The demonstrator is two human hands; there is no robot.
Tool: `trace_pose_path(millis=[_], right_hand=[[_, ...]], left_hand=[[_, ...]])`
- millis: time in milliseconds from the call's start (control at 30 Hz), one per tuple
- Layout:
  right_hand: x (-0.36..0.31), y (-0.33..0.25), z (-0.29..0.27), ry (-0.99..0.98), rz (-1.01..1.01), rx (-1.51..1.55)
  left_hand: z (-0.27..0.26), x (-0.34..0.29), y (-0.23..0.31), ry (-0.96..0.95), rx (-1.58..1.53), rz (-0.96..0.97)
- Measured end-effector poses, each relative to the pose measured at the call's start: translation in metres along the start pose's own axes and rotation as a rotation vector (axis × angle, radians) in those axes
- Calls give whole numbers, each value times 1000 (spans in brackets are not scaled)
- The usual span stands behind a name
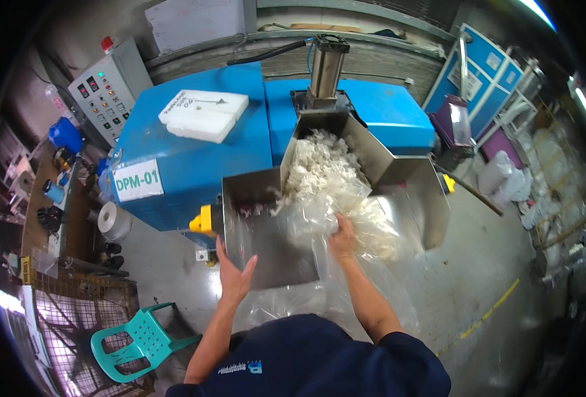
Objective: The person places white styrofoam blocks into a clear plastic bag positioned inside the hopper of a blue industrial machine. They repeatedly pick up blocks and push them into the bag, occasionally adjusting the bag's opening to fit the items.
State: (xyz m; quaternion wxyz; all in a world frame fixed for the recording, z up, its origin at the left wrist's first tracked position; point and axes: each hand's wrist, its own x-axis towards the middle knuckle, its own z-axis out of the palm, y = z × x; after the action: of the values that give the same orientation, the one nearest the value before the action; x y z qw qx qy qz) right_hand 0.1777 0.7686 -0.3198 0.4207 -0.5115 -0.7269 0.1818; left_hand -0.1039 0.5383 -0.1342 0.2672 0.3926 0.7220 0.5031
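Note:
In front of me stands a blue machine (194, 155) with an open metal feed hopper (253, 264). A heap of whitish, crumpled plastic scrap (323, 162) fills the hopper's middle chute. My right hand (342, 237) is closed on a clear plastic bag (306, 218), whose film spreads over the hopper and hangs down its front edge. More pale scrap shows through the film to the right of that hand. My left hand (236, 276) is at the hopper's left front edge, its thumb and fingers apart and nothing in it. Whether it touches the metal I cannot tell.
A white foam block (204, 114) lies on the machine's top. Yellow fittings (201, 220) stick out at both hopper sides. A grey control cabinet (104, 92) stands at the left. A green plastic chair (144, 344) is at lower left, and white bags (503, 178) sit at right.

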Motion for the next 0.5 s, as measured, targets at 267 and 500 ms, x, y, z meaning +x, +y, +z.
trace_pose_path(millis=[267,500], right_hand=[[236,2,133,-4,-8,-127],[350,41,197,-397,112,-347]], left_hand=[[11,9,-39,324,232,150],[22,4,-49,363,168,74]])
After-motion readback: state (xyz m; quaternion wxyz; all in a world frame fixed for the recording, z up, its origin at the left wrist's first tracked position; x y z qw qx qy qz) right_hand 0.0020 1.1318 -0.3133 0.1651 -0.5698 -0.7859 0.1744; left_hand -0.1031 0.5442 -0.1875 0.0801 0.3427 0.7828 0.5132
